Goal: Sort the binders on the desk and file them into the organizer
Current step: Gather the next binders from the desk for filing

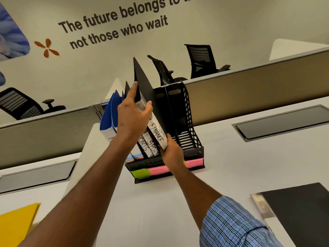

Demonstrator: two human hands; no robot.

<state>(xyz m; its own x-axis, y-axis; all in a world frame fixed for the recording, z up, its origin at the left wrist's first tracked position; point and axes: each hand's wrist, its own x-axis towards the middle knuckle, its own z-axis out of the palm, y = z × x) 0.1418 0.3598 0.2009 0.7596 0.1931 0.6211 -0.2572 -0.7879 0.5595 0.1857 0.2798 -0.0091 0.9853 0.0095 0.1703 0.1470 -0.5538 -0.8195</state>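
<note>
A black slotted organizer [191,139] stands on the white desk, with green and pink labels along its front base. Blue binders [108,114] fill its left slots, and black binders with white spines marked SPORTS [150,146] stand beside them. A black binder with a FINANCE spine [149,90] leans tilted over the middle slots. My left hand [132,114] grips its upper spine, fingers wrapped round the edge. My right hand [171,152] holds its lower corner from beneath. The rightmost slots hold nothing.
A black binder [300,213] lies flat at the desk's right front, and a yellow folder [16,225] at the left front. Grey cable hatches [283,122] sit in the desk. A partition [249,88] runs behind the organizer, with office chairs beyond.
</note>
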